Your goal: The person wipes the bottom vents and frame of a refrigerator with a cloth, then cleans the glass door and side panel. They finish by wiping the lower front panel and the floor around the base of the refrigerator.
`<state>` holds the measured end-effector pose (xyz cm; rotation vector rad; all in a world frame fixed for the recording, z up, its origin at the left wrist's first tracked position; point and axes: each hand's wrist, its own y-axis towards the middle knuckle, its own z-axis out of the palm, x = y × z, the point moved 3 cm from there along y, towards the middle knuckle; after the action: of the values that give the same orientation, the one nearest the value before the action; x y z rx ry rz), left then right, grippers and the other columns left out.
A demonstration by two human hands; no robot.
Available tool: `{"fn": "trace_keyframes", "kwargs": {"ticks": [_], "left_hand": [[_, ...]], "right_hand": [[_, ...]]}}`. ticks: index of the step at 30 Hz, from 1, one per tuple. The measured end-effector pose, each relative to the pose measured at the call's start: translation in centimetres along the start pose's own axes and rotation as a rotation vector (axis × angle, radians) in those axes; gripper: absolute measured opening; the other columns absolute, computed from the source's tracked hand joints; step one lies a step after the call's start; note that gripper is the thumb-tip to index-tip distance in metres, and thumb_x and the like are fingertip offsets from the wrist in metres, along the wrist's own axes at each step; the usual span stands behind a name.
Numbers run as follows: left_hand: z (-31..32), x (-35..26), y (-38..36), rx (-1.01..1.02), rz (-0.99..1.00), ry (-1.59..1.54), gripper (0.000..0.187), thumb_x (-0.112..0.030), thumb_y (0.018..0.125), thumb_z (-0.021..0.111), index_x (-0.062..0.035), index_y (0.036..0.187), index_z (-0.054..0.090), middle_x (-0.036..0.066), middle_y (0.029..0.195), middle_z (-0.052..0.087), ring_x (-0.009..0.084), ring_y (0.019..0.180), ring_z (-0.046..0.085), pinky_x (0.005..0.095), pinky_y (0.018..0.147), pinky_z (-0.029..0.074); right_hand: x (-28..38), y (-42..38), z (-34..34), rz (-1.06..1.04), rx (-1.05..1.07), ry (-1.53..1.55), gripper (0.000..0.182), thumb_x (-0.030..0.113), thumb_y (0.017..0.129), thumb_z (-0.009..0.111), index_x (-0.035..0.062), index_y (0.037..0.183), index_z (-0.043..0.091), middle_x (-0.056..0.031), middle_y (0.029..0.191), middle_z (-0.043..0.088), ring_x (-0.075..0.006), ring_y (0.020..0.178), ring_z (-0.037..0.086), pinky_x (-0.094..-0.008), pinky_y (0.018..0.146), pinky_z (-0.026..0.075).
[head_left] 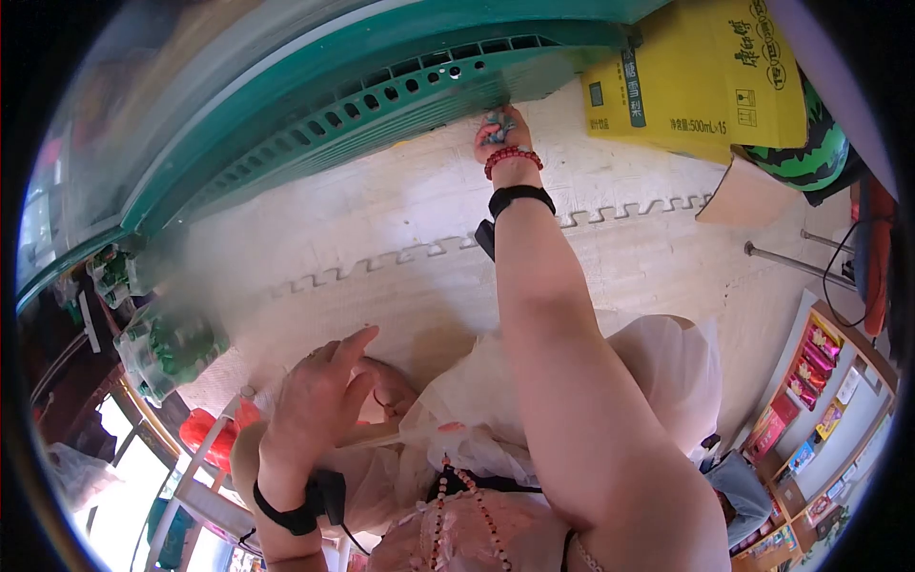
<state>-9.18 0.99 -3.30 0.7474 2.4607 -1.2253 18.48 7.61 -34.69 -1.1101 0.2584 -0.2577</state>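
My right hand (510, 143) is stretched far forward at floor level, close to the lower edge of a green slotted panel (324, 124). Its fingers curl around a small blue-grey crumpled thing (495, 128), whose kind I cannot make out. A red bead bracelet (515, 162) and a black strap circle that wrist. Nearer to me, my left hand (324, 396) hangs above my knee with its fingers apart and nothing in it. The left wrist carries a black strap with a small box.
A yellow carton (701, 81) stands on the light floor mat (410, 219) at the right, beside a green-and-black striped round object (810, 143). Bagged greens (176, 348) lie at the left. Shelves with colourful packets (810, 367) are at the lower right.
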Motion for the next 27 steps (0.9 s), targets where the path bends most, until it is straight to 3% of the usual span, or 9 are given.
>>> {"fn": "trace_keyframes", "kwargs": {"ticks": [4, 8, 11, 14, 21, 23, 27], "left_hand": [[0.3, 0.0, -0.2, 0.004, 0.021, 0.008, 0.043, -0.008, 0.078, 0.062, -0.0073, 0.12, 0.05, 0.015, 0.091, 0.062, 0.0302, 0.083, 0.061, 0.0373, 0.072, 0.049], [0.0, -0.6, 0.3, -0.004, 0.059, 0.025, 0.043, -0.008, 0.078, 0.062, -0.0067, 0.119, 0.05, 0.016, 0.091, 0.061, 0.0299, 0.084, 0.061, 0.0373, 0.073, 0.049], [-0.2, -0.9, 0.5, -0.03, 0.063, 0.017, 0.042, -0.007, 0.078, 0.061, -0.0073, 0.119, 0.05, 0.016, 0.092, 0.061, 0.0297, 0.085, 0.061, 0.0373, 0.073, 0.049], [-0.1, -0.8, 0.3, -0.032, 0.056, 0.007, 0.043, -0.007, 0.078, 0.062, -0.0077, 0.12, 0.05, 0.016, 0.092, 0.061, 0.0298, 0.084, 0.061, 0.0373, 0.073, 0.049], [0.3, -0.6, -0.4, 0.027, 0.012, 0.025, 0.045, -0.007, 0.077, 0.062, -0.008, 0.121, 0.05, 0.016, 0.094, 0.061, 0.0296, 0.085, 0.061, 0.0373, 0.073, 0.05], [0.2, -0.8, -0.1, 0.022, 0.017, 0.029, 0.045, -0.007, 0.077, 0.062, -0.008, 0.121, 0.05, 0.016, 0.094, 0.061, 0.0297, 0.085, 0.061, 0.0373, 0.073, 0.05], [-0.2, -0.8, 0.0, -0.021, 0.02, 0.003, 0.045, -0.008, 0.077, 0.062, -0.0079, 0.121, 0.05, 0.016, 0.095, 0.062, 0.0299, 0.085, 0.061, 0.0374, 0.074, 0.049]], "right_hand": [[-1.3, -0.7, -0.5, 0.096, -0.016, -0.093, 0.012, 0.018, 0.075, 0.065, 0.0094, 0.077, 0.057, -0.0028, 0.065, 0.051, -0.0127, 0.052, 0.048, -0.0178, 0.037, 0.041], [-0.5, -0.9, 0.4, -0.028, -0.137, -0.194, 0.014, 0.02, 0.077, 0.063, 0.0089, 0.077, 0.054, -0.0034, 0.066, 0.052, -0.0133, 0.048, 0.047, -0.0175, 0.038, 0.042], [0.2, -1.5, 1.3, 0.033, 0.03, 0.051, 0.014, 0.022, 0.078, 0.06, 0.0091, 0.081, 0.054, -0.0036, 0.067, 0.053, -0.0131, 0.049, 0.048, -0.0175, 0.038, 0.043], [-0.4, -1.2, 1.3, 0.04, 0.037, 0.096, 0.018, 0.027, 0.078, 0.06, 0.011, 0.083, 0.054, -0.0021, 0.071, 0.054, -0.0113, 0.05, 0.047, -0.0185, 0.039, 0.042], [-1.5, 0.0, 0.6, 0.063, 0.119, 0.038, 0.016, 0.026, 0.081, 0.056, 0.0099, 0.083, 0.055, -0.0014, 0.068, 0.053, -0.0122, 0.051, 0.049, -0.0177, 0.039, 0.043], [-2.3, 0.5, 0.5, 0.076, 0.047, 0.056, 0.018, 0.031, 0.08, 0.058, 0.0144, 0.084, 0.054, 0.0001, 0.075, 0.054, -0.0124, 0.056, 0.048, -0.0199, 0.041, 0.041], [-1.3, -1.5, 1.2, 0.043, 0.065, 0.053, 0.023, 0.036, 0.075, 0.061, 0.017, 0.082, 0.05, 0.0004, 0.074, 0.051, -0.0127, 0.056, 0.046, -0.0202, 0.041, 0.04]]}}
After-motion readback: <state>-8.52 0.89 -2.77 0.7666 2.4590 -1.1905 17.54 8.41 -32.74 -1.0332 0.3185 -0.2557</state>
